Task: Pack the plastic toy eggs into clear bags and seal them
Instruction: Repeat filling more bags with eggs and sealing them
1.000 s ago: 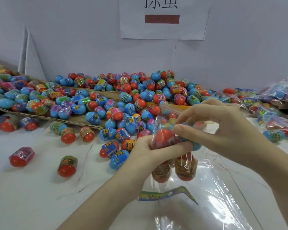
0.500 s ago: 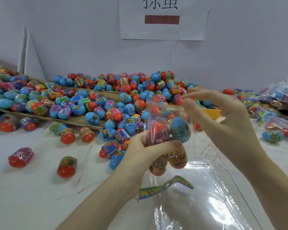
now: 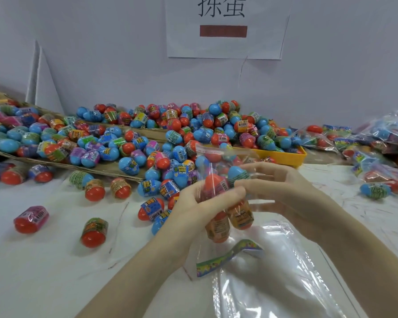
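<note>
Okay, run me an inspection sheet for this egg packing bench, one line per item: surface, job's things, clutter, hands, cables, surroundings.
Surface: white scratched tabletop.
Job's things: clear plastic bag holding orange and blue toy eggs, mouth not visibly sealed; large heap of loose red and blue plastic eggs; flat empty clear bags.
Clutter: stray eggs on the near tabletop; colourful paper header card; yellow plastic tray; flattened brown cardboard under the heap; filled bags at right.
Hands: left hand has a grip on the filled bag; right hand rests fingers against it.
Cables: nothing seen.
Surroundings: pale wall with a white paper sign.
</note>
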The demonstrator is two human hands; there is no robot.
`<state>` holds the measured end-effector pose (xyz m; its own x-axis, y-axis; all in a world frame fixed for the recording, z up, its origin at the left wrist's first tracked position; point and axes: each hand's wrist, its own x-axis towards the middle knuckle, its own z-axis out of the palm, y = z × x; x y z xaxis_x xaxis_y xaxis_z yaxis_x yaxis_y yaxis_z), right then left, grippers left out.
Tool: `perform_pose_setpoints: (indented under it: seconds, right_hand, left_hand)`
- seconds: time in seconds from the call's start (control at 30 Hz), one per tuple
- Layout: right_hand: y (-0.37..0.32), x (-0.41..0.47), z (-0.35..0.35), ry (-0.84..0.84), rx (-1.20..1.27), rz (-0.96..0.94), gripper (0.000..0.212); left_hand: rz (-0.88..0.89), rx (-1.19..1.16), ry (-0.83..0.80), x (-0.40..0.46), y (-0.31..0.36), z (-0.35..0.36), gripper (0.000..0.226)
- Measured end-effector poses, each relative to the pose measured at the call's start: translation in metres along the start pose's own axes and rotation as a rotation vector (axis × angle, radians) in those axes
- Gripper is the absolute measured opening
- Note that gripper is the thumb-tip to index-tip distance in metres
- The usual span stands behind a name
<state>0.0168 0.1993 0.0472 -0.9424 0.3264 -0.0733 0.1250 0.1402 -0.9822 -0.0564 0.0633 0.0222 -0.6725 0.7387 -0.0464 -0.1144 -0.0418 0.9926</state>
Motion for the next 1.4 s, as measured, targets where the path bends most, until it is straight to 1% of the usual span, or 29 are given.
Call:
perform_pose_setpoints:
  seconds: [0.07, 0.13, 0.23, 0.27, 0.33, 0.37, 0.4, 0.43, 0.47, 0.5, 0.53, 0.57, 0.6, 0.63, 0.67, 0.7, 0.8, 0.93, 0.97, 1.03, 1.1, 1.13, 1.27, 1.4]
  right_hand:
    - [-0.001, 0.0, 0.0, -0.006, 0.027, -0.006, 0.05]
    - [-0.003, 0.0, -0.001, -0.013, 0.033, 0.004, 0.047]
    - [-0.005, -0.001, -0.002, -0.052, 0.021, 0.019, 0.038]
    - [-0.006, -0.002, -0.003, -0.063, 0.022, 0.024, 0.034]
    - [-0.008, -0.005, -0.002, -0.082, 0.016, 0.032, 0.029]
    - [-0.01, -0.006, 0.0, -0.077, -0.002, 0.028, 0.03]
    - [-0.01, -0.007, 0.002, -0.049, -0.027, 0.014, 0.034]
    - [-0.011, -0.007, 0.005, 0.012, -0.047, -0.017, 0.041]
    - [-0.011, -0.008, 0.008, 0.115, -0.064, -0.077, 0.046]
    - [-0.012, -0.009, 0.011, 0.252, -0.096, -0.184, 0.047]
    - [-0.014, -0.011, 0.013, 0.4, -0.171, -0.333, 0.042]
    - [-0.015, -0.013, 0.013, 0.52, -0.303, -0.503, 0.033]
    - [-0.016, -0.016, 0.013, 0.59, -0.463, -0.667, 0.025]
    - [-0.016, -0.019, 0.013, 0.613, -0.605, -0.791, 0.017]
    - [-0.015, -0.02, 0.014, 0.616, -0.724, -0.857, 0.014]
    - [-0.014, -0.021, 0.015, 0.614, -0.819, -0.881, 0.015]
    - [-0.013, -0.021, 0.021, 0.626, -1.011, -0.863, 0.018]
    - [-0.015, -0.022, 0.023, 0.632, -1.063, -0.908, 0.022]
    - [-0.014, -0.022, 0.024, 0.632, -1.076, -0.925, 0.022]
    - [-0.013, -0.022, 0.024, 0.613, -1.073, -0.933, 0.023]
    - [-0.014, -0.023, 0.023, 0.565, -1.035, -0.917, 0.026]
    - [-0.015, -0.023, 0.023, 0.544, -1.021, -0.907, 0.027]
    - [-0.019, -0.024, 0.018, 0.503, -1.005, -0.878, 0.027]
    - [-0.018, -0.024, 0.017, 0.509, -1.16, -0.998, 0.022]
  left_hand:
    - [-0.048, -0.014, 0.117, 0.004, 0.002, 0.002, 0.029]
    - [-0.012, -0.018, 0.19, 0.004, 0.004, 0.003, 0.023]
    - [0.051, -0.101, 0.203, 0.0, 0.004, 0.001, 0.031]
    - [0.067, -0.139, 0.203, -0.002, 0.003, -0.001, 0.028]
    - [0.094, -0.158, 0.206, -0.001, 0.003, -0.001, 0.014]
    - [0.109, -0.159, 0.216, -0.001, 0.003, -0.001, 0.013]
    - [0.126, -0.164, 0.228, 0.0, 0.003, -0.001, 0.018]
    - [0.14, -0.174, 0.236, 0.0, 0.002, -0.001, 0.022]
    - [0.149, -0.177, 0.24, -0.001, 0.002, -0.001, 0.023]
    - [0.155, -0.173, 0.236, -0.002, 0.003, 0.0, 0.023]
    - [0.162, -0.164, 0.225, -0.003, 0.003, 0.0, 0.023]
    - [0.171, -0.156, 0.207, -0.003, 0.004, 0.001, 0.025]
    - [0.182, -0.151, 0.185, -0.004, 0.004, 0.002, 0.027]
    - [0.196, -0.14, 0.167, -0.005, 0.005, 0.004, 0.029]
    - [0.217, -0.122, 0.157, -0.006, 0.005, 0.005, 0.029]
    - [0.244, -0.103, 0.15, -0.007, 0.005, 0.006, 0.027]
    - [0.345, -0.073, 0.1, -0.011, 0.005, 0.01, 0.014]
    - [0.395, -0.113, 0.027, -0.015, 0.007, 0.012, 0.01]
    - [0.407, -0.122, 0.03, -0.015, 0.007, 0.012, 0.011]
    - [0.448, -0.095, 0.063, -0.014, 0.006, 0.011, 0.019]
    - [0.52, 0.027, 0.117, -0.013, 0.004, 0.009, 0.025]
    - [0.57, 0.118, 0.132, -0.013, 0.003, 0.008, 0.024]
    - [0.734, 0.477, 0.154, -0.014, -0.001, 0.004, 0.025]
    - [0.81, 0.554, 0.147, -0.014, 0.0, 0.002, 0.022]
